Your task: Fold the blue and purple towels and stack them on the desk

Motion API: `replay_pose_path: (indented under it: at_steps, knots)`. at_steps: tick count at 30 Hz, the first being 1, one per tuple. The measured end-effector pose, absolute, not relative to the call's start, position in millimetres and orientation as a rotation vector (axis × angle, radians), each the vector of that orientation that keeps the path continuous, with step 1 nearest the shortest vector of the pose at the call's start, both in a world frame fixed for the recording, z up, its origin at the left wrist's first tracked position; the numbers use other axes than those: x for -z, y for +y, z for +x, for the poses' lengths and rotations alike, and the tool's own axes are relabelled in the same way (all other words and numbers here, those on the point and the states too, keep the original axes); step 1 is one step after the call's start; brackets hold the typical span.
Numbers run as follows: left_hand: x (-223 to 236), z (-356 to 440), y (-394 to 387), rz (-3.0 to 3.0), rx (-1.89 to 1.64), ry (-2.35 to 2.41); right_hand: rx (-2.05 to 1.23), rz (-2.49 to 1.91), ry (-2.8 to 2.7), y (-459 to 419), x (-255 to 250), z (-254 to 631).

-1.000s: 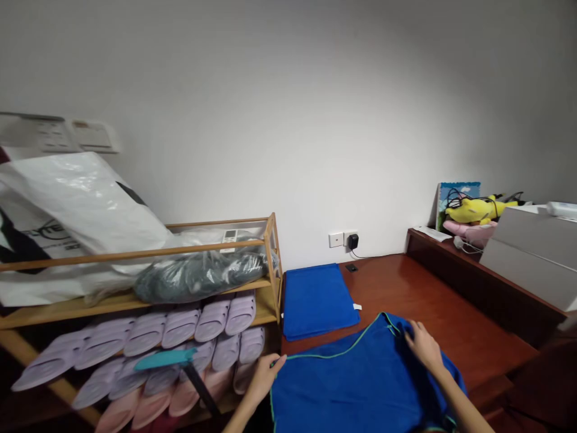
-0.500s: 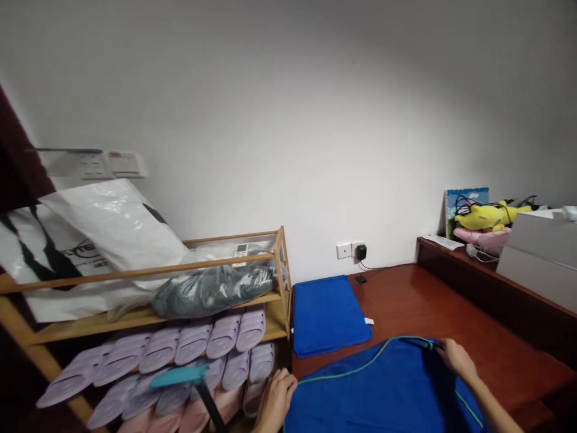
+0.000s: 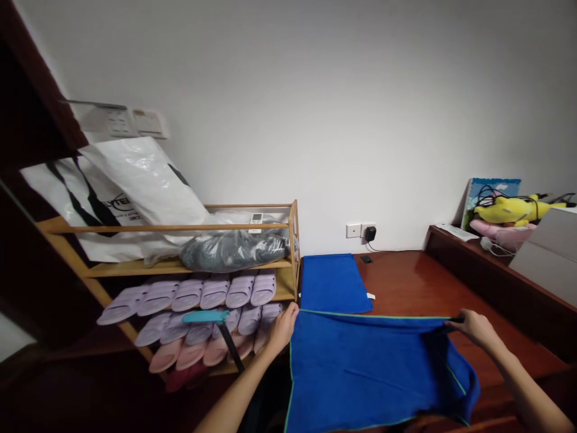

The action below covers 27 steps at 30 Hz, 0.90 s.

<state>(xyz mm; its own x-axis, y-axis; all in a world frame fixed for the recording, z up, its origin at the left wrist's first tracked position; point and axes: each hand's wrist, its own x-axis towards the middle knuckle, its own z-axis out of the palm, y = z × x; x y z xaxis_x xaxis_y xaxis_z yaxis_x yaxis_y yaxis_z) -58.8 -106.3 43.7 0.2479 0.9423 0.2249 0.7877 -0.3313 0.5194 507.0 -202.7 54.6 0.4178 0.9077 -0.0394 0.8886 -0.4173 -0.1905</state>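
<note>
A blue cloth [image 3: 360, 361] with green edging is stretched between my hands over the front of the reddish-brown wooden surface. My left hand [image 3: 283, 328] pinches its upper left corner, beside the shoe rack. At the upper right corner my right hand [image 3: 473, 328] grips the cloth, with the fingers closed on the edge. The top edge runs nearly straight from hand to hand, and the lower right part hangs in loose folds. Behind it, a folded blue cloth [image 3: 336, 282] with a white tag lies flat against the rack's side.
On the left stands a wooden shoe rack [image 3: 189, 227] with lilac slippers [image 3: 214, 293], pink slippers [image 3: 192, 353] and a white bag [image 3: 148, 180]. A teal-headed tool [image 3: 206, 316] leans before it. A black plug [image 3: 370, 233] sits in the wall; a yellow plush toy [image 3: 507, 210] lies at right.
The cloth's top edge was curved and slack; now it is pulled taut. My left hand has come up higher in view with its corner. The camera view has shifted, showing more of the rack.
</note>
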Motion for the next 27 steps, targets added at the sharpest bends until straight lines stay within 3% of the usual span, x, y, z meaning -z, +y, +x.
replay_pose_path:
  at_steps: [3, 13, 22, 27]
  knots:
    - [-50.0, -61.1, -102.6, 2.226, -0.726, 1.616, -0.013, -2.604, -1.576, -203.2, -63.0, 499.1]
    - [-52.4, -69.0, -90.8, 2.277, -0.688, 1.577, 0.122, -2.750, -1.600, -232.4, -81.1, 525.8]
    - [-54.5, -48.2, -86.8, 2.312, -0.727, 1.543, 0.476, -2.639, -1.348, -256.0, -131.4, 557.2]
    - [-58.3, -44.5, -83.0, 2.325, -0.693, 1.601, 0.547, -2.658, -1.279, -245.2, -113.9, 553.7]
